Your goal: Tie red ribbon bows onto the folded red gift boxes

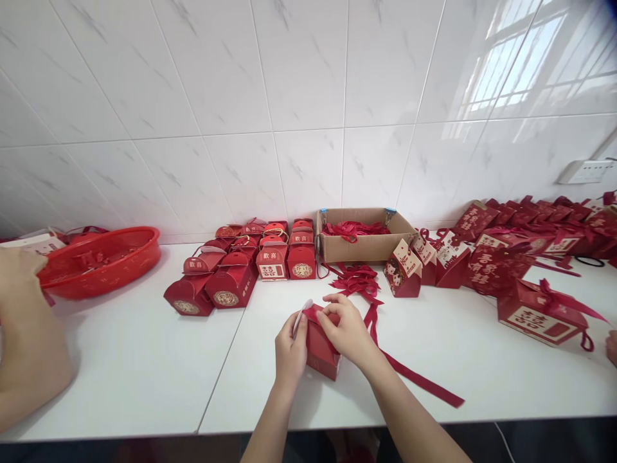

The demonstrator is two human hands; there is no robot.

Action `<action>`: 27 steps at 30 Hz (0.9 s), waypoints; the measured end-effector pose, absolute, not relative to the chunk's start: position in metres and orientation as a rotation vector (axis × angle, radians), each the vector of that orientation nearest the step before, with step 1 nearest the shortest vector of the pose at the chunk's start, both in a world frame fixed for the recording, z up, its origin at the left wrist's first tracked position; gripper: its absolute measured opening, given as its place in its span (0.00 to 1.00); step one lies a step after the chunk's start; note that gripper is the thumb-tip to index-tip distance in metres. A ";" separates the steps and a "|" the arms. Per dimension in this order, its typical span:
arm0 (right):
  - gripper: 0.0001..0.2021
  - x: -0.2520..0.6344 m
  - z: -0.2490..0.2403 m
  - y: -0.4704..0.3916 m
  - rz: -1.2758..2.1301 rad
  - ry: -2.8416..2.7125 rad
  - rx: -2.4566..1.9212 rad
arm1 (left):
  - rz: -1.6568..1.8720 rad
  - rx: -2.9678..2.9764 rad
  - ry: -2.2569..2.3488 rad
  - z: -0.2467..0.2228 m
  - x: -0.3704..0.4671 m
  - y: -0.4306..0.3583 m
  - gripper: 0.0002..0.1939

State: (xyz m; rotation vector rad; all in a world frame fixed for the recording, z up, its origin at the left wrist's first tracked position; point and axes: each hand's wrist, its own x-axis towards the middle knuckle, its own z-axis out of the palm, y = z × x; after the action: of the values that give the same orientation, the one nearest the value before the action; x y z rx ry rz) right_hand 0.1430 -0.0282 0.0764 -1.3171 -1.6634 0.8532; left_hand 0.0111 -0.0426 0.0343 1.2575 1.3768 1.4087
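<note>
Between my two hands a small red gift box (pixel 322 354) stands on the white table, tilted slightly. My left hand (pixel 290 350) is closed around its left side, where a pale card or flap (pixel 301 316) sticks up by the thumb. At the box's top, the fingers of my right hand (pixel 349 326) pinch down; whether on the lid flap or on a bit of ribbon, I cannot tell. Just behind the right hand lies a heap of dark red ribbons (pixel 357 281). One long ribbon (pixel 424 381) trails from it toward the front right, passing beneath my right forearm.
Closed red boxes (pixel 231 286) stand in rows at back left, beside an open cardboard box (pixel 357 247) of ribbons. Tagged boxes (pixel 403 273) and a bow-tied box (pixel 542 315) stand right. A red basin (pixel 103 267) and another person's arm (pixel 33 347) are left; fingers (pixel 612 347) show far right.
</note>
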 end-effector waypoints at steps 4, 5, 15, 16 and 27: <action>0.10 0.141 0.079 -0.026 0.871 -1.701 -1.326 | 1.404 1.280 1.394 0.033 0.011 -0.044 0.21; 0.10 0.141 0.079 -0.025 0.876 -1.716 -1.328 | 1.393 1.271 1.410 0.033 0.011 -0.045 0.22; 0.11 0.158 0.079 -0.015 0.923 -1.913 -1.241 | 1.329 1.136 1.414 0.048 0.007 -0.064 0.22; 0.11 0.160 0.079 -0.015 0.927 -1.926 -1.231 | 1.305 1.152 1.411 0.050 0.007 -0.062 0.21; 0.16 0.215 0.067 -0.060 1.028 -1.310 -1.227 | 1.197 1.389 1.906 0.027 -0.060 -0.047 0.15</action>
State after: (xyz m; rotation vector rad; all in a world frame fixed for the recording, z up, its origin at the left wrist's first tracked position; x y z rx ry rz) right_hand 0.2149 -0.0599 0.0668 -1.2273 -1.3103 1.0283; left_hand -0.0604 -0.0466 0.0274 1.3892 1.9062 1.1975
